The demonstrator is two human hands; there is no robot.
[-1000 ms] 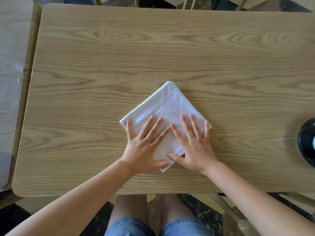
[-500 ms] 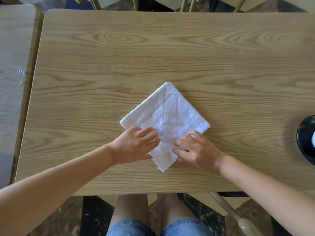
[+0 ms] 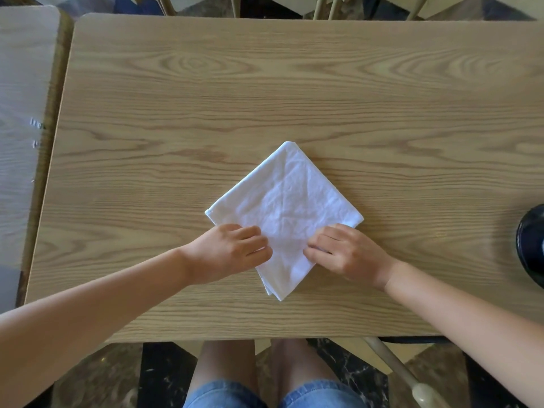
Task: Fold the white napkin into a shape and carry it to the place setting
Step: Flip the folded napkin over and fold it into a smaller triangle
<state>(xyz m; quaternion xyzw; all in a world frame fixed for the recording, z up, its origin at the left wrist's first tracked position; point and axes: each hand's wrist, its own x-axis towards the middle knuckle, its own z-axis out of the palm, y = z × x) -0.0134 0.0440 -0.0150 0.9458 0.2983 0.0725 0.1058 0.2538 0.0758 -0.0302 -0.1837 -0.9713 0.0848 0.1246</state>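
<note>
On the wooden worktop [image 3: 176, 119], the folded white napkin [image 3: 284, 201] is laid as a diamond, its lower side edges grasped by the curled fingers of the left hand [image 3: 232, 251] and right hand [image 3: 347, 251].

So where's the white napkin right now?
In the head view the white napkin lies flat like a diamond on the wooden table, near its front edge, with the left hand and right hand on its lower sides.
</note>
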